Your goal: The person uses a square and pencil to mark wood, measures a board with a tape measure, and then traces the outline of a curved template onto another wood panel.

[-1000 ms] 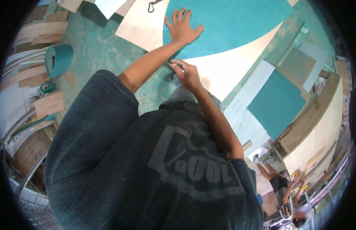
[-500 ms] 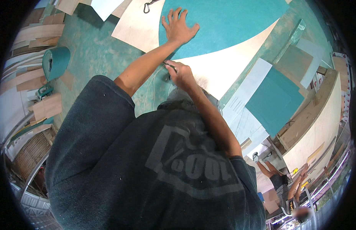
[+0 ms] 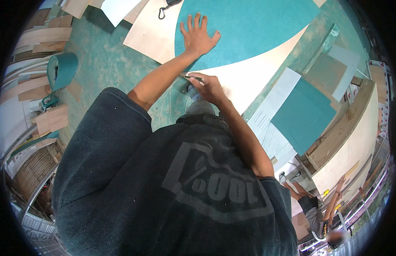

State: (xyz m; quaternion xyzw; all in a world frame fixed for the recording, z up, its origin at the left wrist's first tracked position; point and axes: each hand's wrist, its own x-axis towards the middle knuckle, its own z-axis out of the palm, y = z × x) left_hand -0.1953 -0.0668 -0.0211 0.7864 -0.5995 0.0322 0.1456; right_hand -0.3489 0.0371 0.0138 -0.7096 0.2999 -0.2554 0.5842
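Observation:
My left hand [image 3: 198, 39] presses flat on a teal sheet [image 3: 245, 34] with a long curved edge, its fingers spread. The sheet lies on a pale wooden board [image 3: 245, 79], which shows along the curve. Beside the board's near edge, my right hand [image 3: 210, 88] pinches a thin dark pen-like tool [image 3: 195, 78]. The tool's tip points left, close under my left forearm; I cannot tell whether it touches the board. A black carabiner clip [image 3: 162, 14] on a dark item lies on the board, beyond my left hand.
A rolled teal sheet [image 3: 63, 70] stands at left, near stacked wood strips [image 3: 40, 38]. To the right lie a white panel [image 3: 274, 100] and a teal panel [image 3: 306, 113], before a large wooden piece [image 3: 347, 141]. Another person [image 3: 315, 213] is at lower right.
The view has shifted slightly, so the board and both hands sit a little lower. My right hand has turned, and the pen-like tool lies flatter. My left hand keeps its place on the sheet.

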